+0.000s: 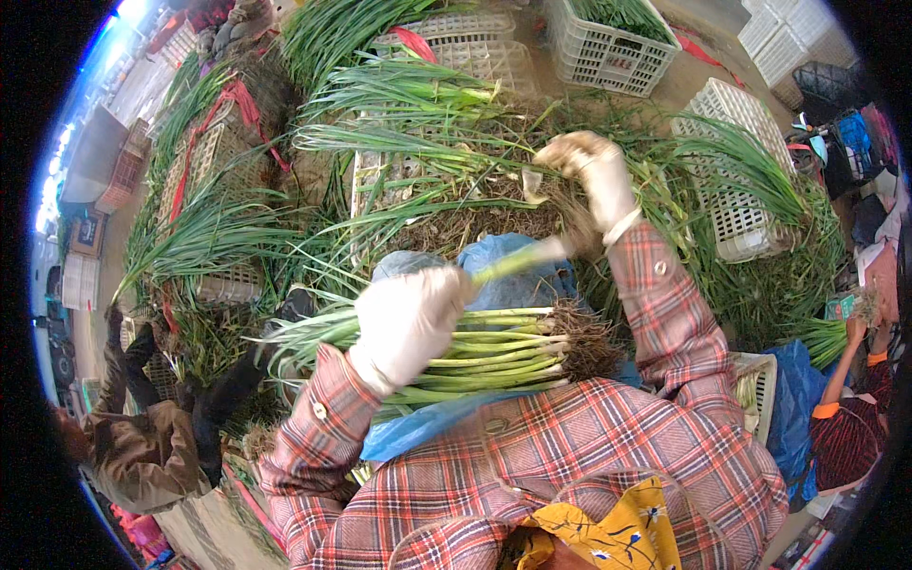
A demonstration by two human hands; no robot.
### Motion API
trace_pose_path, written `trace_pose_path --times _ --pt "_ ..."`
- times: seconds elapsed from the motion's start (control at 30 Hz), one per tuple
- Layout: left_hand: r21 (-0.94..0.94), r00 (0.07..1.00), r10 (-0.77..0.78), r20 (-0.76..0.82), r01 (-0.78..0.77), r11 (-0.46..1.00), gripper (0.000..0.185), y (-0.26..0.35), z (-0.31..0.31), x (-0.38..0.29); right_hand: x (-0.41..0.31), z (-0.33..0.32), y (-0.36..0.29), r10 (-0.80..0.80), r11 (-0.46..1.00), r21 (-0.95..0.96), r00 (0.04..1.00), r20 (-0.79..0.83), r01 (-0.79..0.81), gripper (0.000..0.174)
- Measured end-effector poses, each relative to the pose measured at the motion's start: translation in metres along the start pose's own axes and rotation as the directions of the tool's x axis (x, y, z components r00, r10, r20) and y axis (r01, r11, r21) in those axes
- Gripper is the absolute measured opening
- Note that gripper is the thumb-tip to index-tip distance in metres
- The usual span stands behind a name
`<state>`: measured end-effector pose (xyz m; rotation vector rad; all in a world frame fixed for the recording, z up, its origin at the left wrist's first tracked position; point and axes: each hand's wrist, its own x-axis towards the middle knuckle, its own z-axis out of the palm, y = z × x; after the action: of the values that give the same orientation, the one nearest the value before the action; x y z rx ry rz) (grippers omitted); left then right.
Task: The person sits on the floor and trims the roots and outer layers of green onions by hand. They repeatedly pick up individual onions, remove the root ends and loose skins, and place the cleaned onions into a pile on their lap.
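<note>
My left hand (410, 324), in a white glove, grips a green onion (516, 263) whose pale root end points up to the right and is blurred. Beneath it a bundle of green onions (499, 356) with brown roots lies across my lap on blue plastic sheeting (427, 427). My right hand (584, 167), gloved and dirty at the fingers, is raised beyond the onion's root end, its fingers curled beside a strip of pale leaf; whether it holds that strip is unclear. More long green onions (406, 146) lie ahead on an upturned plastic crate.
White plastic crates (613, 64) stand ahead, and another crate (741, 171) at the right bears green onions. Leaf scraps and roots litter the ground around me. One person (142, 456) sits at the left, another (848, 434) at the far right holding green onions.
</note>
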<state>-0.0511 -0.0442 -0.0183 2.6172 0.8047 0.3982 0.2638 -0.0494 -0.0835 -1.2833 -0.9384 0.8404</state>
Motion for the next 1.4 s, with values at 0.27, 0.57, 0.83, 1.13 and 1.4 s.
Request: trace_pose_path --times 0.27,0.57,0.83,1.13,1.4 --pt "-0.275 0.971 0.131 0.201 -0.073 0.959 0.044 0.015 0.048 -0.055 0.054 -0.019 0.069 -0.087 0.398 -0.911 0.993 0.08 0.108 0.038" --pt "-0.29 0.991 0.123 -0.042 -0.13 0.948 0.034 -0.028 -0.01 -0.023 0.074 -0.017 0.102 0.012 0.842 -0.535 0.992 -0.123 -0.077 0.027" --pt "0.407 0.868 0.275 -0.413 -0.094 0.909 0.034 -0.026 -0.022 0.09 0.01 0.018 -0.019 -0.082 0.996 -0.008 0.93 0.357 0.09 0.022" --pt "0.517 0.856 0.423 -0.299 -0.227 0.825 0.009 -0.021 -0.001 0.097 -0.008 0.045 -0.04 0.013 0.999 0.022 0.919 0.395 -0.024 0.02" --pt "0.685 0.958 0.251 -0.141 -0.089 0.723 0.009 -0.02 -0.004 0.082 -0.005 0.043 -0.026 -0.25 0.387 -0.905 0.965 0.082 0.177 0.007"
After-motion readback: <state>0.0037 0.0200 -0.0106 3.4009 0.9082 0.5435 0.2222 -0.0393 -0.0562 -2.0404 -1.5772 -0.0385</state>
